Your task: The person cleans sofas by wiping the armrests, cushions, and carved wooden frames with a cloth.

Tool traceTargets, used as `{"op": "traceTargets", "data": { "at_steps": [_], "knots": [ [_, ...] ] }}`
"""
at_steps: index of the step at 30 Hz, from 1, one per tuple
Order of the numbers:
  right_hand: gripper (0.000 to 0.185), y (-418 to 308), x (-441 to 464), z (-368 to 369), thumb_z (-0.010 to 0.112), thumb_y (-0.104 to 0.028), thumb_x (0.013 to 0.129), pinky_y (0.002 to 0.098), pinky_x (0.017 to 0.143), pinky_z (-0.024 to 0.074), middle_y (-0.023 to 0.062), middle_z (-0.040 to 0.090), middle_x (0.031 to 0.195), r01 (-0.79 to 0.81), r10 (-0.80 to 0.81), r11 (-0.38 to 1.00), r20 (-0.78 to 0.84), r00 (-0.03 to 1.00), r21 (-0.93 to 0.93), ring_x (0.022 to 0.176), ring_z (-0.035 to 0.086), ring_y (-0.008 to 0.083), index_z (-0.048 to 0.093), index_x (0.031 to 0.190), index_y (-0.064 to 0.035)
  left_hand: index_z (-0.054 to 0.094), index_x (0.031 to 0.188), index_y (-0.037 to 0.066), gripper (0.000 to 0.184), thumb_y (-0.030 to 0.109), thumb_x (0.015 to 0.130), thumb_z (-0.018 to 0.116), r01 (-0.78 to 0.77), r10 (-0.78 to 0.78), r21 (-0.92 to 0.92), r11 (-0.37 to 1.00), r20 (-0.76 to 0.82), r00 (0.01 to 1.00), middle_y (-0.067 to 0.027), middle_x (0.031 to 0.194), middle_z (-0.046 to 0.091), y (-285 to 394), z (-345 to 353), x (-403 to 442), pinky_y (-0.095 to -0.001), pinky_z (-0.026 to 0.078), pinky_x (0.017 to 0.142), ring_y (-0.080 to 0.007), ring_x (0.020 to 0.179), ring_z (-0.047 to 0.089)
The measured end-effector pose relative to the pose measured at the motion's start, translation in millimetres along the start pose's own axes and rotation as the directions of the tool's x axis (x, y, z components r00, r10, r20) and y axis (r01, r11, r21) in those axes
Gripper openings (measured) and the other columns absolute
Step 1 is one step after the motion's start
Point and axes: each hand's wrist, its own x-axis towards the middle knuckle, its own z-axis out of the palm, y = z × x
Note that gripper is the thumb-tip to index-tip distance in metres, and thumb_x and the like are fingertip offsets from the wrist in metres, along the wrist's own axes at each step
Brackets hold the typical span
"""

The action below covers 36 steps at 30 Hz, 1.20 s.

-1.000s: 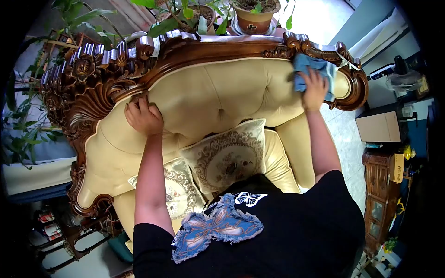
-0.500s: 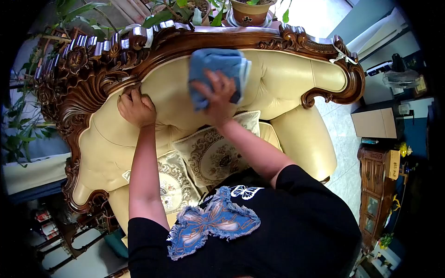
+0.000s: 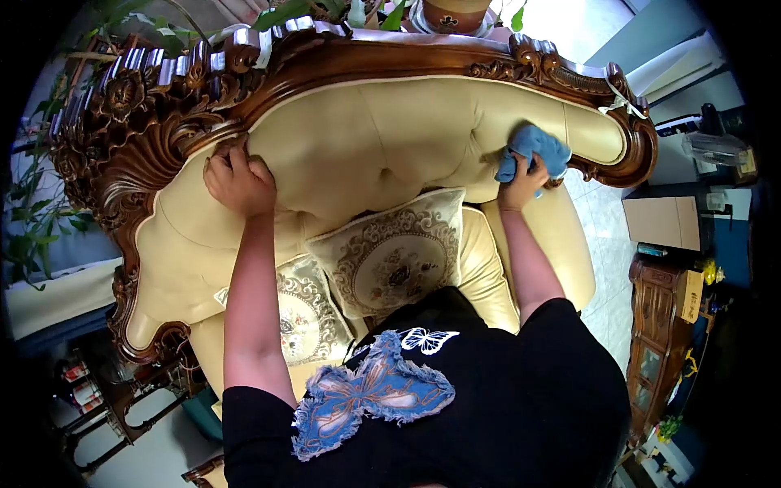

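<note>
My right hand (image 3: 522, 185) is closed on a bunched blue cloth (image 3: 537, 153), which lies against the right part of the cream padded backrest (image 3: 423, 122). My left hand (image 3: 242, 180) rests at the backrest's upper left edge, its fingers bent over the carved wooden frame (image 3: 163, 150); the fingertips are partly hidden. Between my arms, a patterned cushion (image 3: 399, 260) leans on the sofa, with a second patterned cushion (image 3: 305, 317) beside it, partly behind my left forearm.
Behind the sofa's top rail stand a potted plant (image 3: 455, 15) and leafy stems. At the right are a cardboard box (image 3: 663, 222) and a carved wooden cabinet (image 3: 653, 325). A dark shelf (image 3: 122, 439) stands at the lower left.
My right hand and the cloth went from the backrest's right end to its middle, then back to the right and slightly lower. The cloth is now more bunched. My left hand stays at the frame.
</note>
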Motion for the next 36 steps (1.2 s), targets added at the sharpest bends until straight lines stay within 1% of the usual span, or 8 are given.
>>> {"op": "traceTargets", "data": {
  "at_steps": [2,8,10,14,17,24,31,36],
  "knots": [
    [0.052,-35.3,-35.5,18.6,0.071,-0.002,0.071,0.0450,0.099,0.0376,0.0197,0.047,0.123,-0.402,0.400,0.907,0.038,0.916,0.129,0.114,0.045,0.0384,0.064,0.118,-0.0216,0.069,0.114,0.017,0.038,0.014,0.081,0.052,-0.003,0.002,-0.023,1.000,-0.040,0.999,-0.0128,0.100,0.056,-0.2,2.3,-1.3,-0.0481,0.042,0.083,-0.0351,0.094,0.053],
    [0.056,-225.7,-150.0,27.5,0.061,0.004,0.073,0.0392,0.107,0.0304,0.0117,0.043,0.122,-0.641,0.433,0.506,0.473,0.768,0.577,0.118,0.041,0.0269,0.044,0.125,-0.0071,0.069,0.110,0.019,0.034,0.018,0.081,0.053,0.082,-0.085,0.059,0.995,0.056,0.995,-0.0091,0.106,0.058,-2.5,2.9,-7.6,-0.0486,0.042,0.097,-0.0340,0.102,0.054],
    [0.055,-260.0,-153.7,9.2,0.061,0.003,0.074,0.0385,0.106,0.0311,0.0103,0.042,0.123,-0.482,0.233,0.749,0.501,0.834,0.455,0.117,0.041,0.0248,0.044,0.125,-0.0077,0.070,0.110,0.016,0.034,0.016,0.080,0.053,0.018,-0.017,0.040,0.999,-0.023,1.000,-0.0125,0.099,0.057,-3.4,2.9,-3.6,-0.0477,0.043,0.082,-0.0345,0.090,0.053],
    [0.042,-265.3,-131.1,-9.2,0.063,-0.021,0.081,0.0406,0.101,0.0342,0.0107,0.045,0.117,-0.853,0.255,-0.002,0.825,0.505,0.523,0.113,0.043,0.0276,0.049,0.118,-0.0074,0.072,0.104,0.015,0.032,0.016,0.078,0.054,0.034,-0.033,0.022,0.999,-0.049,0.998,-0.0113,0.096,0.058,-1.1,0.0,-1.9,-0.0470,0.044,0.083,-0.0341,0.090,0.054],
    [0.044,-224.8,-70.8,-17.2,0.064,-0.039,0.087,0.0450,0.097,0.0362,0.0142,0.050,0.110,-0.375,0.118,0.581,0.382,0.917,0.722,0.110,0.046,0.0329,0.053,0.113,-0.0056,0.071,0.106,0.015,0.034,0.015,0.077,0.054,0.060,-0.060,-0.036,0.998,0.003,0.998,-0.0117,0.101,0.058,-4.6,1.5,-2.6,-0.0486,0.044,0.088,-0.0364,0.097,0.054],
    [0.050,-237.6,52.9,-19.2,0.064,-0.040,0.082,0.0460,0.093,0.0387,0.0159,0.055,0.116,0.046,-0.102,0.858,0.081,0.992,0.512,0.105,0.051,0.0360,0.064,0.124,-0.0123,0.068,0.111,0.014,0.036,0.018,0.078,0.055,0.082,-0.080,-0.046,0.996,0.048,0.996,-0.0125,0.105,0.056,-2.5,-6.8,-1.6,-0.0511,0.042,0.098,-0.0376,0.103,0.052],
    [0.058,-375.4,16.7,-41.7,0.074,-0.022,0.071,0.0437,0.100,0.0370,0.0137,0.053,0.129,0.521,-0.715,0.647,0.205,0.669,0.556,0.112,0.049,0.0333,0.065,0.129,-0.0172,0.066,0.105,0.010,0.027,0.016,0.079,0.059,0.173,-0.179,-0.164,0.971,-0.026,0.983,-0.0106,0.102,0.058,-9.1,-0.5,-5.7,-0.0498,0.042,0.104,-0.0312,0.103,0.056],
    [0.072,-377.1,9.0,-57.8,0.074,-0.018,0.071,0.0448,0.100,0.0394,0.0120,0.046,0.138,0.404,-0.677,0.607,0.179,0.714,0.684,0.115,0.047,0.0339,0.053,0.140,-0.0218,0.064,0.101,0.006,0.024,0.019,0.081,0.061,0.144,-0.158,-0.199,0.969,-0.057,0.986,-0.0116,0.102,0.058,-21.2,9.9,-12.6,-0.0481,0.041,0.106,-0.0318,0.104,0.056]
  ]
}}
